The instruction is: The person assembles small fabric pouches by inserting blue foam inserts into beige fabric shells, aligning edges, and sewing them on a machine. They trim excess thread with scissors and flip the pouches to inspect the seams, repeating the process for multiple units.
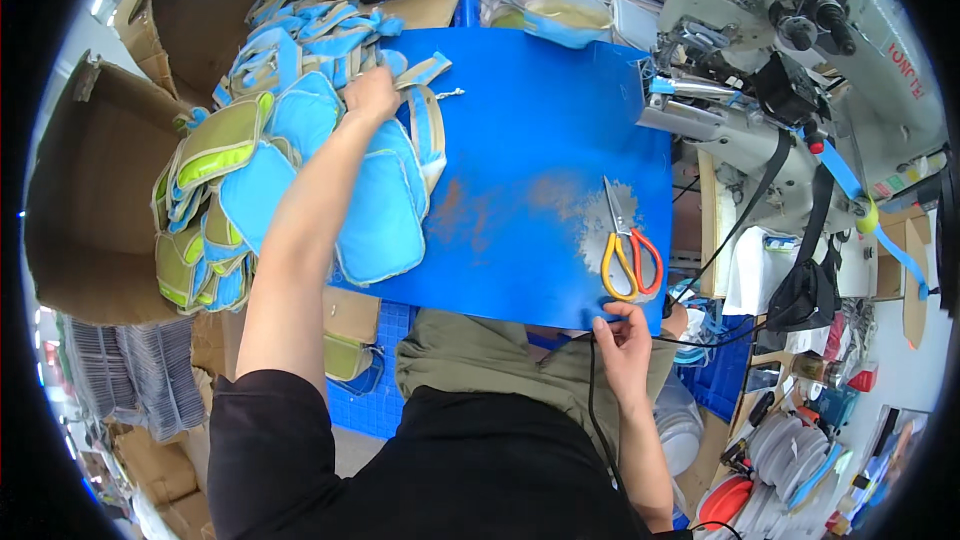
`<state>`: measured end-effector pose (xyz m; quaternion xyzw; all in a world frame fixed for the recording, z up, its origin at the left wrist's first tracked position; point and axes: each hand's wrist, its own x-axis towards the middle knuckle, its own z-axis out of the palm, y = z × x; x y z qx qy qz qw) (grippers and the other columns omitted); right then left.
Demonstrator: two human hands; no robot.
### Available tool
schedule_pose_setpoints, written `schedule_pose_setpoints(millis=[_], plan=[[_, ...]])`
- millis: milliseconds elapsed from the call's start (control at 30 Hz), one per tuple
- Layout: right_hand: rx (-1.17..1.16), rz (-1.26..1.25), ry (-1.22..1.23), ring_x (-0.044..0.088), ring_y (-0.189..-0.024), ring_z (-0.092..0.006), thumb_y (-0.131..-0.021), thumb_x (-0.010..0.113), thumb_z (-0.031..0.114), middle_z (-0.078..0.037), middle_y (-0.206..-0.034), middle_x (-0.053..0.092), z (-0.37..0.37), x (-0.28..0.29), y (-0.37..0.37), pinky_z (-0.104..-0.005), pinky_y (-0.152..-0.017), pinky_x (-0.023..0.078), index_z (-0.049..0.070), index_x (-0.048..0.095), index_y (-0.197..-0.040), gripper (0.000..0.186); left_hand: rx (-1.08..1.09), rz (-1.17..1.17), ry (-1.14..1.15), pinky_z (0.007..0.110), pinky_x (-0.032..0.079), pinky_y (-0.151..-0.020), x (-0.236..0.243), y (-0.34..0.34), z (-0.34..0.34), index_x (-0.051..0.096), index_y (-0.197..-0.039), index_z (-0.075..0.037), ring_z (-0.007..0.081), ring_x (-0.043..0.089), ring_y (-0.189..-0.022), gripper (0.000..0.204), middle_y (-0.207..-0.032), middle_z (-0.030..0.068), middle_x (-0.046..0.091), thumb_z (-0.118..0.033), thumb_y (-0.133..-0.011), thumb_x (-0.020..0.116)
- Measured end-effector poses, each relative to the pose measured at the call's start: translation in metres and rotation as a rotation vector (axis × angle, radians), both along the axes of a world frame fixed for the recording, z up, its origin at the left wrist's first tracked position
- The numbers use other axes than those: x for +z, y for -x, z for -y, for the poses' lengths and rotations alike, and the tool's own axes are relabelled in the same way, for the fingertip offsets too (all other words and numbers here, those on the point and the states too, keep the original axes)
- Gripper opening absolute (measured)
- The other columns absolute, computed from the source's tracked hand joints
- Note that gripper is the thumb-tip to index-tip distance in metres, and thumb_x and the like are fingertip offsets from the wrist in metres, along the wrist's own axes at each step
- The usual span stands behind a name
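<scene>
My left hand (371, 92) reaches into a heap of blue and beige fabric straps (300, 30) at the upper left, fingers curled down among them; what they hold is unclear. Under that forearm lie light blue padded fabric pieces (380, 220), beside green-and-blue pouches (215, 140). My right hand (620, 335) is at the front edge of the blue table (510, 120), fingers loosely bent and apart, with a black cord (592, 370) alongside. Just above it rest scissors (640, 260) with one orange and one yellow handle.
Cardboard boxes (85, 180) stand at the left. An industrial sewing machine (760, 100) occupies the upper right, with a black strap bag (805, 290) hanging below. Behind the table is a blue crate (467, 0) of stacked pouches. Stacked plates (785, 455) and tools sit at the lower right.
</scene>
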<state>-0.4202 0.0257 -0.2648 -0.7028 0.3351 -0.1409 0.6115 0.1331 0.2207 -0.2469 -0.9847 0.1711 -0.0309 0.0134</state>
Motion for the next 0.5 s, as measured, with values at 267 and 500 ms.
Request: schedule_pose_setpoints(millis=[267,500], plan=[[-0.005,-0.046,0.045,0.054,-0.068,-0.0048,-0.091,0.076,0.007,0.001,-0.084,0.06,0.007,-0.005,0.005,-0.021,-0.06,0.043,0.001,0.064,-0.11,0.023,-0.045,0.214,0.78,0.036,0.053,-0.069,0.063,-0.019,0.009,0.064,-0.096,-0.002,0.0212,0.065,-0.073,0.025,-0.089,0.013,0.069,-0.023,-0.088,0.074],[-0.007,-0.026,0.103,0.056,-0.07,-0.0043,-0.092,0.074,0.006,0.001,-0.086,0.062,0.006,0.011,-0.004,-0.0209,-0.061,0.044,0.003,0.064,-0.109,0.02,-0.369,-0.212,1.431,0.028,0.049,-0.069,0.197,0.077,0.024,0.061,-0.117,0.0,0.0143,0.059,-0.075,0.043,-0.101,0.007,0.068,-0.025,-0.088,0.081]])
